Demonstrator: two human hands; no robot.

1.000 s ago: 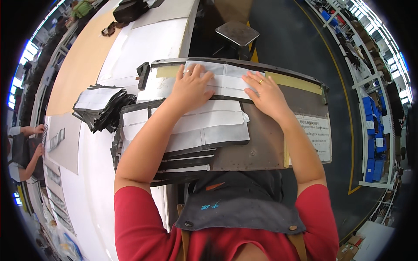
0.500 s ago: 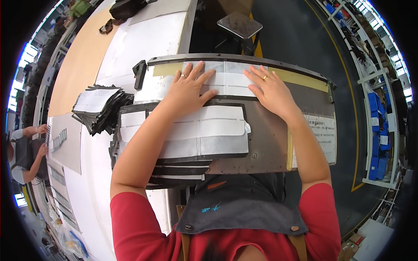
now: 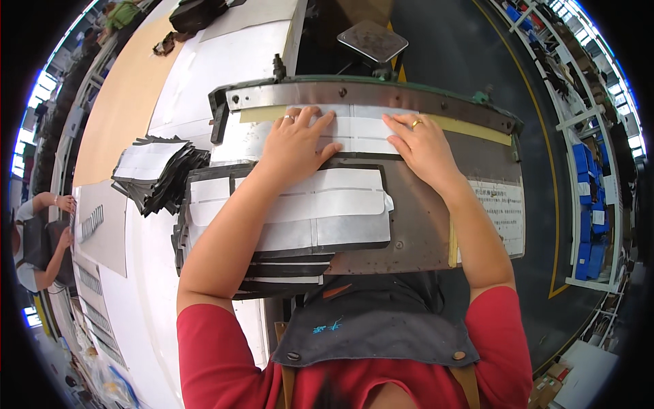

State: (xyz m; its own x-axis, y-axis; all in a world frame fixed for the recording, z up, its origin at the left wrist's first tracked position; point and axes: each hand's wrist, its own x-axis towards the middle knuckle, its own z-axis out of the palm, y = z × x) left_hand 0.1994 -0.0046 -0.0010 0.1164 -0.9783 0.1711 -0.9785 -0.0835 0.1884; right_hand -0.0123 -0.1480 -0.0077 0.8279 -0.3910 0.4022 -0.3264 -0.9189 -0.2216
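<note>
A white panel (image 3: pixel 366 129) with dark edges lies flat at the far side of a metal machine bed (image 3: pixel 419 218). My left hand (image 3: pixel 293 142) rests on its left part, thumb spread and fingertips at the far edge. On the right part lies my right hand (image 3: pixel 426 144), its fingers bent over the panel and nothing in its grasp. Just beyond my fingertips a bolted metal bar (image 3: pixel 392 95) stands up along the bed. A stack of similar black-edged white panels (image 3: pixel 344 228) sits nearer to me, partly under my left forearm.
Left of the bed is a fanned bundle of black-and-white pieces (image 3: pixel 153 162) on a white table (image 3: pixel 153 273). Yellow strips (image 3: pixel 470 129) line the bed's far side, and a printed sheet (image 3: pixel 496 215) lies at right. A stool (image 3: pixel 373 41) stands beyond. Another person (image 3: pixel 44 242) works at far left.
The metal bar beyond the panel has swung up, showing its broad bolted face. My fingers have drawn back slightly and bent more, still on the panel.
</note>
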